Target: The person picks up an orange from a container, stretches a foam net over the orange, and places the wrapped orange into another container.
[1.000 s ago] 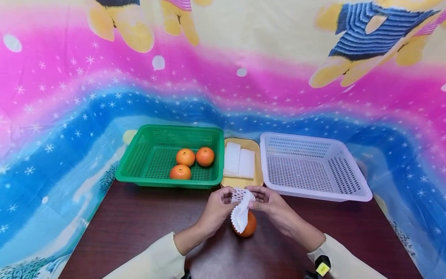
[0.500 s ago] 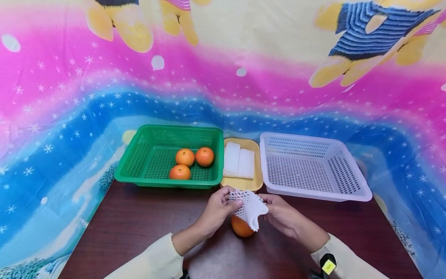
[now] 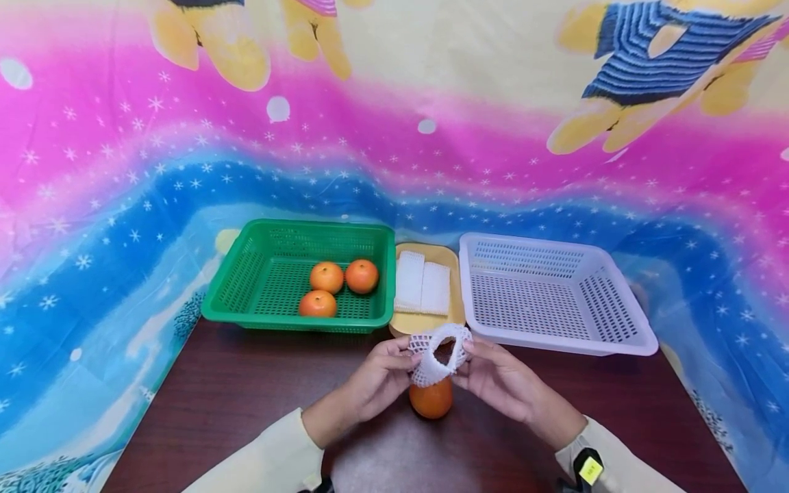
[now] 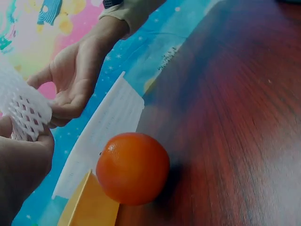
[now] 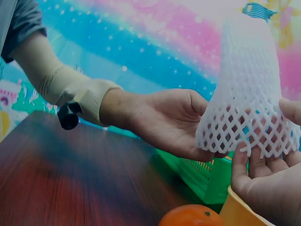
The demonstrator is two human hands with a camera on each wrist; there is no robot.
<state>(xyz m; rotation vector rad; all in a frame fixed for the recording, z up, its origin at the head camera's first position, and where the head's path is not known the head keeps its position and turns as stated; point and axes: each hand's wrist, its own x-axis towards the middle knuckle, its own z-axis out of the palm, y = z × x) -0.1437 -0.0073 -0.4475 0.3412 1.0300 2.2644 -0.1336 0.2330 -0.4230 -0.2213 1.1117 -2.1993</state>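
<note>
Pinching the white foam net (image 3: 429, 372) from both sides, between thumb and curled fingers of the left hand (image 3: 377, 378) at its left edge and of the right hand (image 3: 502, 383) at its right edge, with only the thin mesh in either grip. Holding it raised in front of the yellow tray (image 3: 419, 323), with its mouth spread into a rounded opening. Can see one loose orange fruit (image 3: 431, 402) lower down, resting on the dark wooden table (image 3: 246, 404) in front of the tray, overlapped by the net in the head view but apart from it in both wrist views. Can see two folded white nets (image 3: 409, 282) lying side by side on the tray. To the left of the tray, can make out a green basket (image 3: 277, 322) standing just beside it and holding three orange fruits (image 3: 327, 278) in the half nearer the tray. To the right of the tray, can make out a pale lilac basket (image 3: 557, 342) with slotted floor and walls. Behind the tray, can see a printed cloth backdrop (image 3: 394, 171) in blue, pink and cream.
</note>
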